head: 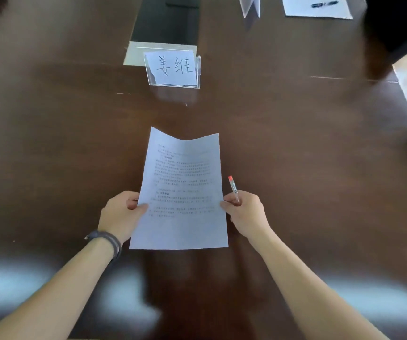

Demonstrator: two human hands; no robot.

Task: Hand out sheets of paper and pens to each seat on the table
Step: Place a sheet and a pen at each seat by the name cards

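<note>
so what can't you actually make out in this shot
Head view, the only one:
- Sheet: print too small to read.
- Pen: lower end hidden inside the right hand.
- Far sheet: cut by the top edge.
- Left hand: fingers under the sheet hidden.

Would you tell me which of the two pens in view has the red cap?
The pen gripped in the right hand beside the printed sheet; the other pen, lying on the far sheet, is dark.

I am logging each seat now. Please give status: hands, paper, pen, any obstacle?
Left hand pinches sheet; right hand pinches sheet and pen. Sheet above table, before name card. No obstacle.
</note>
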